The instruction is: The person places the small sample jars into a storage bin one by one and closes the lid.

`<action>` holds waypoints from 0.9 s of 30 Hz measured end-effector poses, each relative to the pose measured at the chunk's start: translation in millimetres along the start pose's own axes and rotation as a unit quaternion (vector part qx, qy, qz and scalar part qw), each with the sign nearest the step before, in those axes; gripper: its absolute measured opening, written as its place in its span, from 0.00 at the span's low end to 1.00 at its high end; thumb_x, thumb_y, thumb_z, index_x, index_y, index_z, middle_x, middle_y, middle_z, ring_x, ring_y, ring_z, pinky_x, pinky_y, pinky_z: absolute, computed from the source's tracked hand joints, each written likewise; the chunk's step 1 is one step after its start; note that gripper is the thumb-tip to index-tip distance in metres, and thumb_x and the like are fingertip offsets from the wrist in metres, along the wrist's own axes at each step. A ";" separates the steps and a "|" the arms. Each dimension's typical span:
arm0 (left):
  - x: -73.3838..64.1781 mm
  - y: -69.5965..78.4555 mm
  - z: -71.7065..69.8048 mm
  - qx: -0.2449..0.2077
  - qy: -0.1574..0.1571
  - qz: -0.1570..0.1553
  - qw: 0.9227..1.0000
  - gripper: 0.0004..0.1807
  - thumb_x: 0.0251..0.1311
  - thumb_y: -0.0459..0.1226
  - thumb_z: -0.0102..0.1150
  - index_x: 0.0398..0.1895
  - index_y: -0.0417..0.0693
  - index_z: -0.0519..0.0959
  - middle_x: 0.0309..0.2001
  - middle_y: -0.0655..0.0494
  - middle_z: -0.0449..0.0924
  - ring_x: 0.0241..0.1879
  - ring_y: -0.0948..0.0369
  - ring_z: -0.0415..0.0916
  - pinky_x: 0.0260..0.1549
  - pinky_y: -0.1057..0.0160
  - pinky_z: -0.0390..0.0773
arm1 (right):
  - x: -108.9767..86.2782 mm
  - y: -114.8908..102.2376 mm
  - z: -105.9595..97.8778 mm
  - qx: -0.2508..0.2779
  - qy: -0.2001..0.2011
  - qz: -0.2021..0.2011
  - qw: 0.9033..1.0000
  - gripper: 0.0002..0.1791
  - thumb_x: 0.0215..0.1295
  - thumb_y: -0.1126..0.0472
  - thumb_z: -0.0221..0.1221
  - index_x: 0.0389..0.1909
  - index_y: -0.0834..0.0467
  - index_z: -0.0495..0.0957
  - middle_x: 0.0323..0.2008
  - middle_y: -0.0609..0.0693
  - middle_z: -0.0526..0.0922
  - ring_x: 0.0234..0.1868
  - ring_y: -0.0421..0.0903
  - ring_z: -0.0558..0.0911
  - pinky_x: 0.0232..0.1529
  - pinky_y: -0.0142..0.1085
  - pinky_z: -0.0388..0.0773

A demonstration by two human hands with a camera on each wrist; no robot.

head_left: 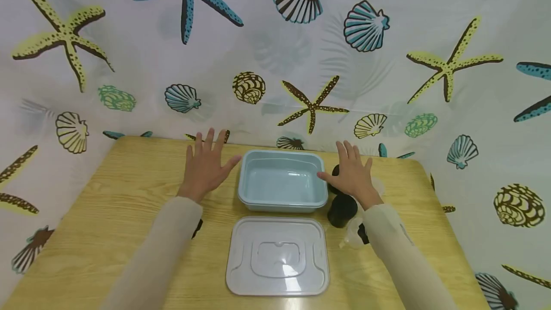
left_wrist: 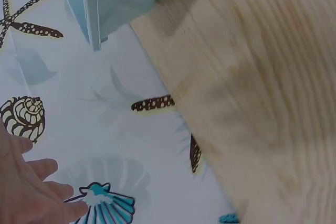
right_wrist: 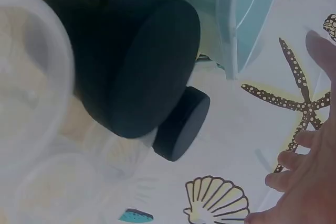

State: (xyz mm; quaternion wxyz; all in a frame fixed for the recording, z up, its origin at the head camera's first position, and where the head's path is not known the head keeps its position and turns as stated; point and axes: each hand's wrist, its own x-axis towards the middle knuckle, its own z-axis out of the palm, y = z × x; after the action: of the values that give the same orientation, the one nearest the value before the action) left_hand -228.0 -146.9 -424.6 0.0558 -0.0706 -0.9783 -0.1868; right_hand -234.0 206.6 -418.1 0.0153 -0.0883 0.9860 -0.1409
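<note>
Blue tub (head_left: 281, 207) sits on the table (head_left: 137, 190), left hand (head_left: 204, 169) left of it, right hand (head_left: 352, 172) by its right edge, both spread wide, holding nothing. From here, that right hand could topple the black cylinder (head_left: 342, 211) beside the tub if it drops carelessly.

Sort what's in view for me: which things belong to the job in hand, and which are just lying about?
Likely part of the job:
- light-blue container, between left hand and right hand
- translucent lid, flat in front of it
- black objects and clear plastic pieces, near the right hand

Probably just surroundings:
- wooden table
- starfish-and-shell cloth
</note>
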 end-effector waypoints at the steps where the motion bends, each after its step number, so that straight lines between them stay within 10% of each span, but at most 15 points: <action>1: -1.7 -0.1 2.0 -0.017 0.000 -0.003 1.000 0.44 0.66 0.61 0.41 0.76 0.47 0.44 0.75 0.37 0.41 0.73 0.35 0.35 0.66 0.30 0.43 | -2.1 0.5 1.6 0.007 -0.002 0.001 1.000 0.55 0.57 0.34 0.58 0.75 0.58 0.44 0.75 0.61 0.45 0.74 0.63 0.45 0.63 0.74 0.40; 27: -28.3 9.8 46.9 -0.247 -0.035 -0.044 0.967 0.39 0.72 0.54 0.34 0.75 0.39 0.40 0.74 0.35 0.41 0.73 0.41 0.41 0.70 0.40 0.49 | -46.5 16.3 41.8 0.070 0.043 -0.011 0.997 0.52 0.51 0.41 0.67 0.71 0.60 0.54 0.70 0.63 0.57 0.66 0.63 0.65 0.57 0.68 0.62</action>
State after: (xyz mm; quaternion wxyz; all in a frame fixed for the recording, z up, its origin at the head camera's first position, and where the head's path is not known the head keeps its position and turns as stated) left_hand -202.5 -123.7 -468.3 -0.0054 -0.0458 -0.9053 -0.4224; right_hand -188.7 218.9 -462.5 -0.0220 -0.0914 0.9725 -0.2130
